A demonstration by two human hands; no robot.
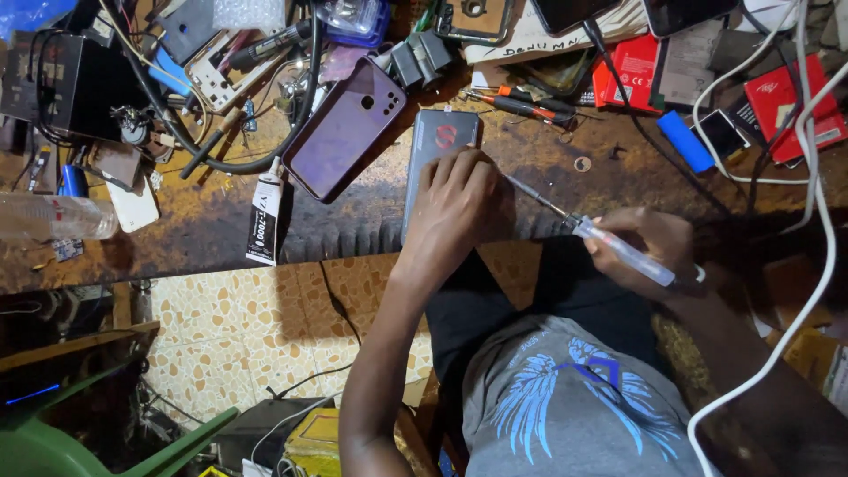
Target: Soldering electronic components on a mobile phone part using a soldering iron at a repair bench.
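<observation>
A grey phone (439, 141) lies face down at the workbench's near edge. My left hand (455, 208) presses down on its lower half, fingers spread over it. My right hand (649, 247) grips a screwdriver with a clear handle (618, 249); its thin metal shaft (534, 199) slants up to the left, and the tip meets the phone's right side beside my left fingers. The lower part of the phone is hidden under my left hand.
A purple phone (344, 128) lies tilted left of the grey one, with a glue tube (265, 216) and a clear bottle (53, 216) further left. Black cables (225, 163), small screwdrivers (521, 102), red boxes (623, 75), a blue cylinder (685, 141) and a white cord (817, 194) crowd the worn bench (203, 221).
</observation>
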